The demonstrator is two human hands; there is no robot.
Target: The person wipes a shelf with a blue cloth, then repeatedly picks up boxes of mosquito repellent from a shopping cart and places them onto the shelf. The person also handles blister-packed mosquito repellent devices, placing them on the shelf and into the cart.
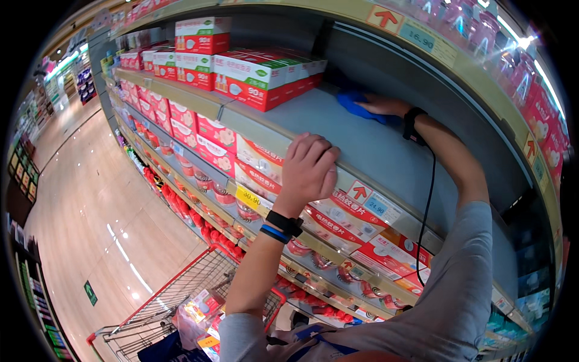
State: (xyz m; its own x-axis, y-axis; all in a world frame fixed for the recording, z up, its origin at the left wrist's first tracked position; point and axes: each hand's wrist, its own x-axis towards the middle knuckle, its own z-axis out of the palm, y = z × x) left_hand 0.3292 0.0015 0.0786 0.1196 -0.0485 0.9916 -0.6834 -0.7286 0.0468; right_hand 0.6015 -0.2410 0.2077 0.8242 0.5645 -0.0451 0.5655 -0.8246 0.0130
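My left hand is curled over the front edge of a grey shelf. Further back on that shelf, my right hand holds a blue cloth against the surface, its fingers partly hidden by the cloth. Left of the cloth stand red, white and green boxes in a block, with one more box stacked on top. Each wrist has a dark band, and a black cord hangs from the right one.
Lower shelves hold red and white boxes and round red-lidded tubs. Pink packages fill the shelf above. A wire shopping cart with packages and dark fabric stands below, on a tiled floor. Price tags line the shelf edges.
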